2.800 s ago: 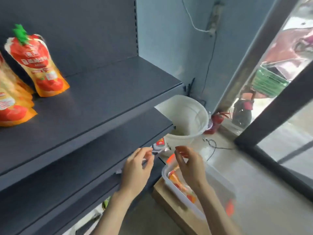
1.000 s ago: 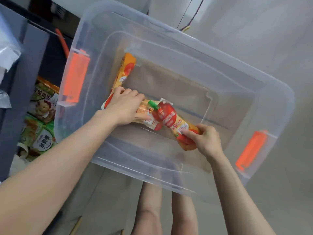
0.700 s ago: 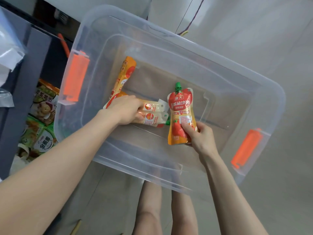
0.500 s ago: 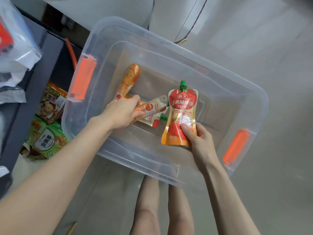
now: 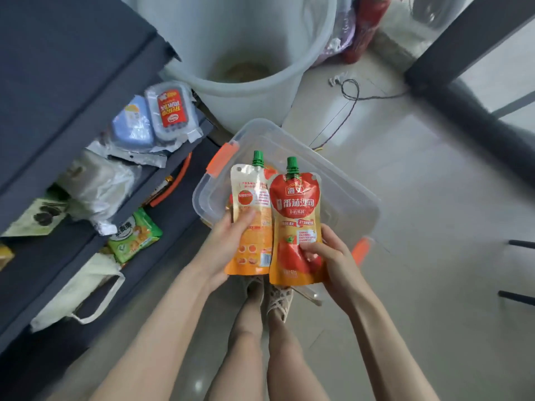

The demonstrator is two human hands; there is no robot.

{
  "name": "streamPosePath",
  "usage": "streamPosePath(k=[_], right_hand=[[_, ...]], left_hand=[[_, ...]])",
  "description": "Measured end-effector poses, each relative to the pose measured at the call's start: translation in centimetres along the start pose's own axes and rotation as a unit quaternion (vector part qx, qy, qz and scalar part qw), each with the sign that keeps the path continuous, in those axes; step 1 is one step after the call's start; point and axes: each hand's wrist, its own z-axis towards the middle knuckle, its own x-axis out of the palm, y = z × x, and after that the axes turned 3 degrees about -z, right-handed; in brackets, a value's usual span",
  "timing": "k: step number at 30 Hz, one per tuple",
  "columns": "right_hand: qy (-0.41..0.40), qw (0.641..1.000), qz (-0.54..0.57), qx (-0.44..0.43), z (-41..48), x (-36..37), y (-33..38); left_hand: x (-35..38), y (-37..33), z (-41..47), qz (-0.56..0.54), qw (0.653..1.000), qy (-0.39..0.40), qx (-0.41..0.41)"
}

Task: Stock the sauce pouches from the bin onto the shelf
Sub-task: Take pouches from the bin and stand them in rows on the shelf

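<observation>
My left hand [image 5: 228, 241] grips an orange sauce pouch [image 5: 252, 209] with its pale back side facing me and a green cap on top. My right hand [image 5: 327, 256] grips a second pouch [image 5: 295, 215], red front with a tomato picture, also green-capped. Both pouches stand upright side by side above the clear plastic bin [image 5: 341, 198] with orange latches. The bin's inside is mostly hidden behind the pouches. The dark grey shelf [image 5: 58, 91] runs along the left.
A large white bucket [image 5: 249, 47] stands beyond the bin. Lower shelves on the left hold wrapped snack packs [image 5: 153, 117], a green packet [image 5: 136, 235] and a cloth bag [image 5: 78, 290]. A black cable [image 5: 350, 94] lies on the tiled floor. My legs and shoes show below.
Both hands have lifted out of the bin, each bringing a pouch up. The view has swung back and up, so the bin now appears smaller and the shelf and bucket show.
</observation>
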Motion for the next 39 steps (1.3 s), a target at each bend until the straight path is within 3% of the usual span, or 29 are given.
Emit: streamPosePath(k=[5,10,14,20,28,39], right_hand=[[0.058,0.994,-0.073,-0.051,-6.7,4.6,4.3],[0.130,0.979,-0.140,-0.072,-11.8,9.1,7.4],[0.193,0.958,-0.187,-0.101,-14.6,13.6,9.2],[0.292,0.915,-0.237,-0.147,-17.9,22.3,11.0],[0.359,0.862,-0.262,-0.242,-20.8,34.7,12.8],[0.336,0.840,-0.224,-0.363,-21.8,51.2,13.0]], left_hand=[[1.0,0.4,-9.6,-0.121,0.992,0.022,0.043],[0.1,-0.5,-17.9,-0.190,0.974,-0.008,0.120],[-2.2,-1.3,-24.0,-0.176,0.963,-0.031,0.202],[-5.8,-4.2,-31.7,-0.148,0.928,-0.140,0.313],[-13.0,-9.0,-39.8,-0.068,0.840,-0.328,0.427],[-27.0,-16.8,-45.6,-0.024,0.753,-0.325,0.572]])
